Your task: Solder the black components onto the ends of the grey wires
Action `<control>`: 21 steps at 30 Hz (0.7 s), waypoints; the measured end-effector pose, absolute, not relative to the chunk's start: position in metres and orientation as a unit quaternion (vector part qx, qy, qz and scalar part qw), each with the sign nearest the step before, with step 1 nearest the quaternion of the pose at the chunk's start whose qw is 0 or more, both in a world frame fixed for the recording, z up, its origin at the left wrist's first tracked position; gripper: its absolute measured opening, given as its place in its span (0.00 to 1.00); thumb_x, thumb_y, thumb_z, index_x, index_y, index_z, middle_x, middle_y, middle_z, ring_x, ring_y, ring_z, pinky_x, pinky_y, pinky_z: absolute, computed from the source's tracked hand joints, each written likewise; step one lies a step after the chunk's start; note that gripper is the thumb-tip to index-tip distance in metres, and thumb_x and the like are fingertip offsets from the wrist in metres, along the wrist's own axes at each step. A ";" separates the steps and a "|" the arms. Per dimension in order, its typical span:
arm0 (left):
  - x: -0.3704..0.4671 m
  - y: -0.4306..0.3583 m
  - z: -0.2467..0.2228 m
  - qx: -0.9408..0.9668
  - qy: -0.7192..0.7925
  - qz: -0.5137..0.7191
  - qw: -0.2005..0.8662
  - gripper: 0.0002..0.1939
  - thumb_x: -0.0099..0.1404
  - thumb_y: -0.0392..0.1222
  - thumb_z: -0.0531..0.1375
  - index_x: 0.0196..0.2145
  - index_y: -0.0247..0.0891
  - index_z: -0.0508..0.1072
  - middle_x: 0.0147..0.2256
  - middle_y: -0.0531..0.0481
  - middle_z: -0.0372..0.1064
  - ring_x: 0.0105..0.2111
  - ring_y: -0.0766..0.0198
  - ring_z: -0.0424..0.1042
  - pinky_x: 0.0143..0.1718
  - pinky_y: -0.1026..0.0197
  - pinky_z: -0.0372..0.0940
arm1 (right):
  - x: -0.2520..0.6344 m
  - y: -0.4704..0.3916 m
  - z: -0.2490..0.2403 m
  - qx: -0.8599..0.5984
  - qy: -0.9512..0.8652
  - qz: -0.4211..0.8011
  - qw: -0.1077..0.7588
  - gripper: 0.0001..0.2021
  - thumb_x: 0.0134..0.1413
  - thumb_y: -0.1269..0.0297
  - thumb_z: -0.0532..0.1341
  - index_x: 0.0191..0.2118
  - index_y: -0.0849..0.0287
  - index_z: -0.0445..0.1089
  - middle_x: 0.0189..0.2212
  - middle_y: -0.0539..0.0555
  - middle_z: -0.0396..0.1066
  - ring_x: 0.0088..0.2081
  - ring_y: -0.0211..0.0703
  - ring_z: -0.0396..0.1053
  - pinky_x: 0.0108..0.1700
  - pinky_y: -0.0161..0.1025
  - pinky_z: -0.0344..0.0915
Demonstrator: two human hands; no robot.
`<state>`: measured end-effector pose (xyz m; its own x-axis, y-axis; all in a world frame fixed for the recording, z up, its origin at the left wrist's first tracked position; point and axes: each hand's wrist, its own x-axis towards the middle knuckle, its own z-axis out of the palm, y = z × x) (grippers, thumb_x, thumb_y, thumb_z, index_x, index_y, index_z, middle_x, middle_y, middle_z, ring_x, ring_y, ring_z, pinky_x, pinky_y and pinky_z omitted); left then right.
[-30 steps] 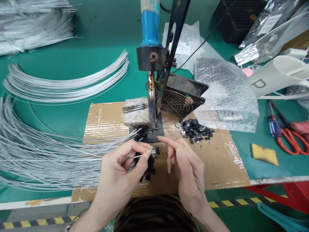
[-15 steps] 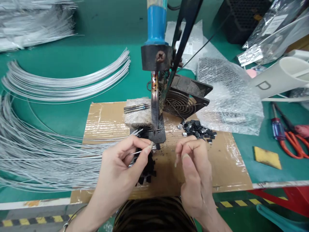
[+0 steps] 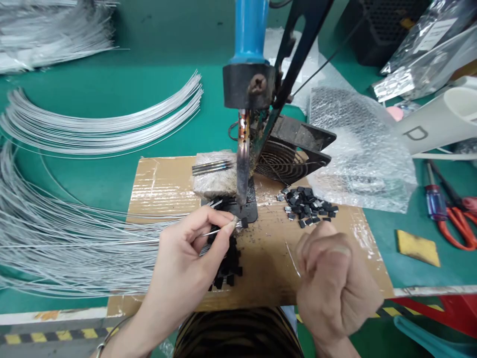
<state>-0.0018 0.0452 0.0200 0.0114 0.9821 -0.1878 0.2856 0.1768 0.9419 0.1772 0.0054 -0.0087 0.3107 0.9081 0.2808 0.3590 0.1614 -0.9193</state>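
My left hand [image 3: 196, 253] pinches a thin grey wire [image 3: 211, 232] whose end bears a small black connector [image 3: 244, 223], just below the tip of a soldering iron [image 3: 243, 169]. More black connectors [image 3: 229, 263] lie under and beside that hand, at the ends of a wire bundle [image 3: 85, 243]. To the right, my right hand [image 3: 335, 278] is curled closed over the cardboard [image 3: 268, 278], with a thin silvery strand [image 3: 292, 258] sticking out from its fingers. Beyond this hand lies a pile of loose black connectors [image 3: 307, 204].
A small fan [image 3: 285, 159] stands behind the iron, beside bubble wrap [image 3: 357, 144]. A wrapped block [image 3: 214, 184] holds metal tips. Another wire bundle [image 3: 104, 129] lies back left. A yellow sponge [image 3: 418, 247], orange-handled pliers [image 3: 456, 226] and a screwdriver [image 3: 435, 199] are at the right.
My right hand has moved right and turned, its fingers now curled tighter. My left hand stays at nearly the same spot with the wire. The view has shifted slightly.
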 end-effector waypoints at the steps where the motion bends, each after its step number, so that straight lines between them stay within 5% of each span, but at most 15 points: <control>1: -0.001 0.046 0.020 0.528 0.600 0.365 0.477 0.04 0.67 0.37 0.66 0.32 0.39 0.78 0.36 0.51 0.82 0.31 0.68 0.76 0.30 0.70 0.66 | 0.177 0.006 -0.008 -0.581 -0.506 0.299 0.563 0.18 0.76 0.62 0.50 0.29 0.53 0.58 0.24 0.46 0.53 0.25 0.41 0.56 0.30 0.41 0.55; 3: -0.001 0.047 0.020 0.529 0.597 0.368 0.478 0.04 0.66 0.37 0.66 0.32 0.39 0.78 0.36 0.51 0.82 0.32 0.68 0.76 0.31 0.70 0.67 | 0.178 0.008 -0.005 -0.546 -0.456 0.380 0.591 0.17 0.75 0.58 0.54 0.32 0.55 0.68 0.26 0.49 0.59 0.29 0.42 0.60 0.32 0.41 0.57; 6: 0.000 0.049 0.020 0.532 0.596 0.369 0.476 0.03 0.66 0.36 0.66 0.32 0.39 0.79 0.36 0.52 0.81 0.31 0.69 0.76 0.32 0.71 0.67 | 0.179 0.010 -0.002 -0.517 -0.439 0.454 0.579 0.21 0.76 0.51 0.48 0.49 0.53 0.77 0.37 0.53 0.68 0.36 0.45 0.66 0.40 0.44 0.65; 11: -0.001 0.050 0.021 0.528 0.596 0.365 0.483 0.04 0.66 0.36 0.66 0.32 0.39 0.78 0.36 0.52 0.81 0.32 0.69 0.77 0.34 0.71 0.68 | 0.171 0.010 -0.001 -0.502 -0.447 0.503 0.543 0.16 0.77 0.63 0.48 0.60 0.46 0.66 0.39 0.49 0.77 0.39 0.44 0.70 0.44 0.43 0.66; 15: -0.002 0.051 0.020 0.524 0.600 0.372 0.478 0.03 0.65 0.36 0.67 0.32 0.39 0.79 0.36 0.53 0.81 0.32 0.69 0.77 0.34 0.72 0.68 | 0.168 0.011 0.002 -0.556 -0.458 0.482 0.499 0.06 0.75 0.65 0.51 0.47 0.49 0.64 0.31 0.47 0.71 0.33 0.42 0.66 0.37 0.42 0.61; 18: -0.002 0.052 0.019 0.519 0.604 0.372 0.477 0.03 0.65 0.36 0.67 0.32 0.39 0.79 0.36 0.52 0.82 0.33 0.68 0.77 0.34 0.71 0.69 | 0.169 0.012 0.001 -0.579 -0.481 0.451 0.480 0.13 0.75 0.65 0.51 0.34 0.53 0.58 0.28 0.46 0.58 0.28 0.40 0.56 0.31 0.41 0.53; 21: -0.002 0.054 0.019 0.520 0.601 0.373 0.478 0.03 0.65 0.36 0.67 0.32 0.39 0.79 0.36 0.51 0.82 0.34 0.67 0.78 0.35 0.70 0.69 | 0.172 0.015 -0.003 -0.566 -0.514 0.427 0.484 0.13 0.74 0.67 0.51 0.33 0.54 0.59 0.30 0.47 0.59 0.31 0.40 0.59 0.35 0.41 0.58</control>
